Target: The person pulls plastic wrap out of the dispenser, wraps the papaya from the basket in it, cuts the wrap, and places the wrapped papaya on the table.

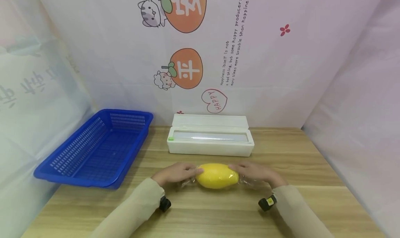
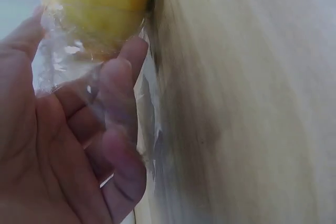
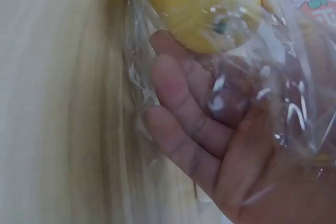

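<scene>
A smooth yellow oval fruit (image 1: 216, 175), wrapped in clear plastic film, is low over the wooden table between both hands. My left hand (image 1: 176, 173) grips its left end, thumb on top. In the left wrist view the fingers (image 2: 118, 77) curl up under the crinkled film (image 2: 65, 59). At the right end my right hand (image 1: 257, 172) holds the fruit in the same way. The right wrist view shows bunched film (image 3: 294, 93) over the palm, curled fingers (image 3: 170, 85) beneath, and a small dark greenish spot on the fruit's end. Loose film (image 1: 253, 183) sticks out on that side.
Behind the fruit stands a white cling-film dispenser box (image 1: 209, 149) with its lid (image 1: 210, 120) raised and a small green piece at its left. A blue plastic basket (image 1: 132, 158) sits at the left. Printed white cloth (image 1: 265, 74) encloses the back and sides of the table (image 1: 215, 217).
</scene>
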Demonstrator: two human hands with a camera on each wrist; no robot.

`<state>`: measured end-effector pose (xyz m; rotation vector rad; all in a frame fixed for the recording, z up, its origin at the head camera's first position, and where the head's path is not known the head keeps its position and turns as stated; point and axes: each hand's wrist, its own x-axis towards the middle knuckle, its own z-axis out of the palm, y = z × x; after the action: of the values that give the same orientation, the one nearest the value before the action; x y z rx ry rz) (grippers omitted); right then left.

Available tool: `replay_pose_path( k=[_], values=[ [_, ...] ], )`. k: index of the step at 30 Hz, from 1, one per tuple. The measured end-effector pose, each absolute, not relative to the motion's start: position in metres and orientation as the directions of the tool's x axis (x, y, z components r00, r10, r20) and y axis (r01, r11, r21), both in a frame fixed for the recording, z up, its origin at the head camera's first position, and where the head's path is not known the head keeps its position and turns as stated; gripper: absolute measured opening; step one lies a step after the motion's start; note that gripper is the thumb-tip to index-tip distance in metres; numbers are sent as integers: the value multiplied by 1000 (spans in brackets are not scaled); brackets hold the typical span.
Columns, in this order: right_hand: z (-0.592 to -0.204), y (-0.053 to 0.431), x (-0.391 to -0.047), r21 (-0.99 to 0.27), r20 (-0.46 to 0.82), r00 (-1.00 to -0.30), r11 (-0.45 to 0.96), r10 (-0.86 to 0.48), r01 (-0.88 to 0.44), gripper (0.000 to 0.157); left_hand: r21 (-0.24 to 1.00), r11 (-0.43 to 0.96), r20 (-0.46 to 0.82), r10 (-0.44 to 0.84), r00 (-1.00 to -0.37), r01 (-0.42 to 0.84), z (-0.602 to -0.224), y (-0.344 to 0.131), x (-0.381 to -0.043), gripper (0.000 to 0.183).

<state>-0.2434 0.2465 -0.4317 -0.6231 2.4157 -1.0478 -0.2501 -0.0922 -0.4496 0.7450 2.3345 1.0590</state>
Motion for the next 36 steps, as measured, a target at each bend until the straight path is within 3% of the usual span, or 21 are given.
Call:
replay_pose_path(
  k=[7, 12, 16, 19, 23, 27, 32, 36],
  values=[
    [-438, 247, -251, -742, -214, -871, 654, -442, -149, 56, 733, 619, -173, 572, -802, 283, -447, -86, -255, 62],
    [-445, 247, -252, -746, -197, -870, 645, -452, -167, 55, 597, 651, 56, 548, -834, 469, -432, -77, -246, 56],
    [-444, 247, -250, -760, -197, -867, 630, -459, -161, 55, 383, 659, 258, 597, -760, 647, -412, -67, -226, 43],
    [-441, 247, -247, -779, -207, -858, 610, -470, -146, 53, 304, 640, 293, 642, -708, 706, -402, -60, -214, 41],
    [-437, 246, -243, -758, -216, -842, 628, -494, -174, 54, 335, 636, 241, 656, -715, 695, -402, -57, -209, 42],
    [-435, 243, -241, -727, -142, -837, 630, -528, -274, 40, 398, 638, 194, 644, -740, 660, -410, -58, -212, 44],
    [-437, 236, -238, -769, -28, -795, 521, -606, -370, 62, 476, 602, 175, 649, -740, 641, -417, -60, -216, 47],
    [-436, 230, -231, -760, 33, -738, 463, -674, -457, 56, 503, 567, 176, 672, -719, 652, -421, -62, -220, 50]
  ],
)
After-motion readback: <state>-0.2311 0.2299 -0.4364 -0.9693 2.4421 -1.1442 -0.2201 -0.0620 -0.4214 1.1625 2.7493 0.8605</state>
